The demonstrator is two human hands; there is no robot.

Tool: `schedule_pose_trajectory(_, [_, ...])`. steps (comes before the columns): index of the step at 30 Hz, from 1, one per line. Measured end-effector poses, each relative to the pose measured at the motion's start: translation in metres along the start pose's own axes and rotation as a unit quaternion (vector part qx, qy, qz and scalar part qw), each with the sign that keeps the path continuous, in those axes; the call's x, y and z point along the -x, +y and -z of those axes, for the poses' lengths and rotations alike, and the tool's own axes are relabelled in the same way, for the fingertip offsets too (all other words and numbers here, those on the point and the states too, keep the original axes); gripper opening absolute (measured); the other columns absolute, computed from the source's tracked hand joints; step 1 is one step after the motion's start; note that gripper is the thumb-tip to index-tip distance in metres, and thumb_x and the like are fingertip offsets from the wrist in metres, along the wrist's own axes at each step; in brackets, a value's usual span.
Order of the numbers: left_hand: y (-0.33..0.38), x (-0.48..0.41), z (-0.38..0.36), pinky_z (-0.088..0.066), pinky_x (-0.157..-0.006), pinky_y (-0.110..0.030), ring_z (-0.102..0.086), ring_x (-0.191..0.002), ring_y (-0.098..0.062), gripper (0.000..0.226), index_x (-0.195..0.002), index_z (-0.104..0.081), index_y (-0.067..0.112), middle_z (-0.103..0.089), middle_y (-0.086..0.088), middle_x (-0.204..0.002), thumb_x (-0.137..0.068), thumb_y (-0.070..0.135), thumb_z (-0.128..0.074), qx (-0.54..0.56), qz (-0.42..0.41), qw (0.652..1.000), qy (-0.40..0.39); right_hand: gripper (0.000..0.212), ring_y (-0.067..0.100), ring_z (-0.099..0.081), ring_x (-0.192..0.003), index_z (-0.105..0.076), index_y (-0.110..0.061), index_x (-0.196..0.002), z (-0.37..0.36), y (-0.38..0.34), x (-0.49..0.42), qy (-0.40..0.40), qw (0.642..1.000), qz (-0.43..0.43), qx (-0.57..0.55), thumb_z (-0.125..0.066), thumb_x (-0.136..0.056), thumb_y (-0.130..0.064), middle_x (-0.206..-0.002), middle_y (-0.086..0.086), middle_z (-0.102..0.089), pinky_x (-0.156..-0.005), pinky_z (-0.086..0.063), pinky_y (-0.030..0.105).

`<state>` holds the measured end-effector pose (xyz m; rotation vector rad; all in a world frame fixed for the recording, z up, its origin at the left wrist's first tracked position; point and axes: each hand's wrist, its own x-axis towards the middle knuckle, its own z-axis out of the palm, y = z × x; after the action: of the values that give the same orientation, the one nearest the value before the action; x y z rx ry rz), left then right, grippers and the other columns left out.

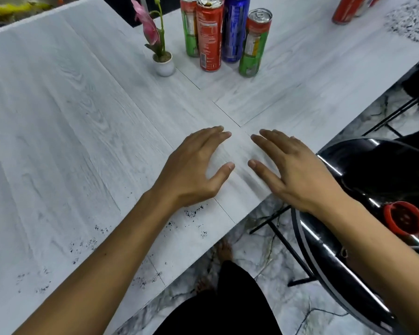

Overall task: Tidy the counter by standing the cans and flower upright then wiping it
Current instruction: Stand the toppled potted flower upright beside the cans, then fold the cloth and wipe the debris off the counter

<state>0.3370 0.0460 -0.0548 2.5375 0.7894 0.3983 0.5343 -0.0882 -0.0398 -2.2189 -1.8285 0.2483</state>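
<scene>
Left hand [194, 165] and right hand [293, 170]: at centre, palms down over the counter [70, 122], fingers spread and loosely curved, thumbs facing each other across a small gap, holding nothing; contact with the surface not certain. Counter: pale wood-grain, filling the view from 7 to 1 o'clock. Black chair [363, 184]: at 4 o'clock, beside the counter edge. Cans: four upright in a tight cluster at 12 o'clock, namely blue can [235, 30], red can [209, 37], green-based can [253, 44], second green-based can [190, 27] behind the red. Flower [153, 32]: pink, upright in a small white pot [165, 65], just left of the cans. Dark crumbs [194, 213]: scattered along the near edge, 6 to 8 o'clock.
</scene>
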Motion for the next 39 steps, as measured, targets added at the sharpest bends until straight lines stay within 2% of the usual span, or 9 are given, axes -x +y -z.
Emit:
schedule_pose_trajectory(5, [0.025, 0.003, -0.01, -0.031, -0.121, -0.035, -0.03, -0.15, -0.011, 0.061, -0.152, -0.043, 0.027, -0.038, 0.008, -0.162, -0.097, 0.049, -0.057, 0.014, -0.039, 0.999, -0.03, 0.062, 0.027, -0.036, -0.147, -0.042, -0.017, -0.153, 0.0, 0.006, 0.041, 0.019, 0.999, -0.041, 0.011, -0.043, -0.104, -0.054, -0.159, 0.009, -0.041, -0.117, -0.032, 0.049])
schedule_pose_trajectory(9, [0.053, 0.002, -0.022, -0.03, -0.121, -0.043, -0.033, -0.149, -0.017, 0.059, -0.15, -0.047, 0.024, -0.041, 0.002, -0.16, -0.096, 0.045, -0.058, 0.02, -0.075, 0.996, -0.039, 0.061, 0.029, -0.037, -0.146, -0.042, -0.017, -0.153, 0.003, 0.017, 0.07, 0.044, 0.996, -0.074, 0.012, -0.044, -0.104, -0.054, -0.158, 0.013, -0.041, -0.117, -0.032, 0.048])
schedule_pose_trajectory(14, [0.09, -0.001, -0.041, -0.024, -0.122, -0.052, -0.029, -0.152, -0.024, 0.058, -0.151, -0.046, 0.025, -0.035, -0.001, -0.163, -0.097, 0.045, -0.058, 0.02, -0.11, 0.991, -0.07, 0.06, 0.031, -0.037, -0.145, -0.042, -0.017, -0.152, 0.006, 0.037, 0.108, 0.076, 0.99, -0.117, -0.002, -0.043, -0.104, -0.053, -0.155, 0.016, -0.042, -0.115, -0.034, 0.053])
schedule_pose_trajectory(17, [0.112, -0.003, -0.057, -0.026, -0.121, -0.052, -0.032, -0.15, -0.026, 0.059, -0.15, -0.048, 0.022, -0.037, -0.003, -0.162, -0.096, 0.044, -0.059, 0.02, -0.133, 0.987, -0.083, 0.059, 0.032, -0.037, -0.145, -0.043, -0.016, -0.152, 0.007, 0.053, 0.133, 0.09, 0.986, -0.142, -0.004, -0.046, -0.104, -0.051, -0.155, 0.015, -0.042, -0.116, -0.033, 0.053])
schedule_pose_trajectory(20, [0.135, -0.008, -0.078, -0.02, -0.124, -0.049, -0.029, -0.152, -0.021, 0.06, -0.151, -0.046, 0.025, -0.037, -0.001, -0.162, -0.096, 0.045, -0.057, 0.031, -0.15, 0.982, -0.108, 0.061, 0.03, -0.034, -0.148, -0.04, -0.02, -0.154, 0.008, 0.073, 0.164, 0.088, 0.978, -0.187, -0.012, -0.046, -0.103, -0.052, -0.159, 0.011, -0.039, -0.118, -0.029, 0.053])
schedule_pose_trajectory(24, [0.163, -0.016, -0.11, -0.026, -0.122, -0.046, -0.033, -0.148, -0.019, 0.059, -0.151, -0.045, 0.028, -0.039, 0.001, -0.16, -0.097, 0.049, -0.055, 0.014, -0.187, 0.974, -0.128, 0.064, 0.028, -0.03, -0.15, -0.036, -0.022, -0.156, 0.006, 0.101, 0.202, 0.081, 0.968, -0.237, -0.019, -0.044, -0.102, -0.055, -0.161, 0.009, -0.035, -0.119, -0.028, 0.052])
schedule_pose_trajectory(29, [0.194, -0.021, -0.157, -0.03, -0.12, -0.049, -0.032, -0.148, -0.018, 0.059, -0.151, -0.046, 0.033, -0.038, 0.0, -0.162, -0.095, 0.047, -0.057, 0.055, -0.17, 0.966, -0.184, 0.065, 0.028, -0.032, -0.148, -0.035, -0.02, -0.157, -0.005, 0.137, 0.241, 0.081, 0.953, -0.29, -0.03, -0.042, -0.103, -0.055, -0.16, 0.013, -0.036, -0.119, -0.031, 0.049])
schedule_pose_trajectory(33, [0.208, -0.027, -0.195, -0.03, -0.121, -0.047, -0.03, -0.15, -0.019, 0.061, -0.154, -0.037, 0.041, -0.035, 0.001, -0.163, -0.096, 0.053, -0.052, 0.037, -0.155, 0.96, -0.232, 0.065, 0.029, -0.037, -0.144, -0.033, -0.025, -0.157, -0.017, 0.165, 0.263, 0.089, 0.933, -0.345, -0.053, -0.041, -0.101, -0.058, -0.16, 0.011, -0.037, -0.114, -0.037, 0.047])
schedule_pose_trajectory(39, [0.222, -0.031, -0.247, -0.038, -0.112, -0.051, -0.042, -0.139, -0.023, 0.061, -0.153, -0.029, 0.049, -0.048, 0.004, -0.152, -0.095, 0.056, -0.048, 0.017, -0.103, 0.954, -0.281, 0.06, 0.027, -0.05, -0.128, -0.032, -0.034, -0.155, -0.047, 0.204, 0.295, 0.112, 0.886, -0.435, -0.117, -0.042, -0.101, -0.059, -0.148, 0.005, -0.051, -0.102, -0.044, 0.044])
